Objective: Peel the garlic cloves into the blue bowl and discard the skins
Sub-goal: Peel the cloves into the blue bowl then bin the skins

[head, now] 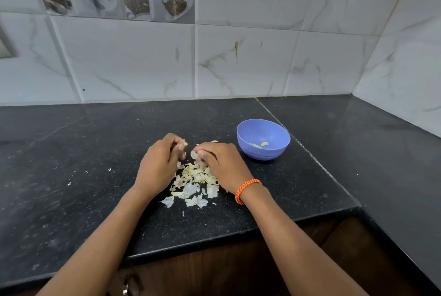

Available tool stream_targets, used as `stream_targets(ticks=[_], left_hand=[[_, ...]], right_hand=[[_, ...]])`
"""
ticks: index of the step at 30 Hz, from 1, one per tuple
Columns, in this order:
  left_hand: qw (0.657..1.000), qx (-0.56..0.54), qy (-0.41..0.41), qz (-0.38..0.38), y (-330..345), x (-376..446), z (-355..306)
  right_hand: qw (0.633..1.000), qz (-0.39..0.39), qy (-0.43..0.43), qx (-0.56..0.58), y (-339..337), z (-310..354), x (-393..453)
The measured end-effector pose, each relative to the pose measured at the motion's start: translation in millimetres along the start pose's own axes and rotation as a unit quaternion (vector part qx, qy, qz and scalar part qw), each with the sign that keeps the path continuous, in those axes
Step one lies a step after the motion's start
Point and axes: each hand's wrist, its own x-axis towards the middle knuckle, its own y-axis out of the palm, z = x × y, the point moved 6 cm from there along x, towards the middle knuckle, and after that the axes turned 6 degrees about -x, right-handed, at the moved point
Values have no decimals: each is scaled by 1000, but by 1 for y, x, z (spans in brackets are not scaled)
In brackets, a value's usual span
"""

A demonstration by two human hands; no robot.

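Near desk edge (214, 240) lies just behind one skin pile (194, 183); left grip (162, 164) pinches one clove (184, 144), right grip (220, 164) pinches skin (partly hidden); blue bowl (274, 152) far right holds two cloves

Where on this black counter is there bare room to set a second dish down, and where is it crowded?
Bare: the black granite counter left of the left hand, with only stray flecks, and the slab right of the blue plastic bowl. Crowded: the pile of papery garlic skins between both hands; the right hand sits close beside the bowl.
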Motion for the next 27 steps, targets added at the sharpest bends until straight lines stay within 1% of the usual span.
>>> stream_targets(ticks=[2, 4, 8, 10, 15, 20, 24, 27], left_hand=[[1000, 13, 4, -15, -2, 0, -3], [999, 30, 8, -24, -4, -1, -7], [998, 47, 4, -36, -5, -1, -9], [998, 54, 4, -42, -7, -2, -10], [997, 57, 13, -42, -8, -1, -10], [998, 45, 28, -39, -7, -1, -15], [998, 30, 48, -24, -5, -3, -21], [998, 15, 54, -21, -4, -4, -25]], right_hand=[[999, 27, 1, -43, 4, 2, 0], [998, 12, -13, -63, 4, 6, 0], [998, -16, -14, -63, 1, 11, 0], [998, -11, -3, -65, 0, 11, 0], [998, 27, -9, -57, 2, 8, 1], [998, -4, 20, -58, -7, 3, -3], [997, -8, 4, -81, -8, 5, -3], [993, -34, 29, -105, -15, 4, -6]])
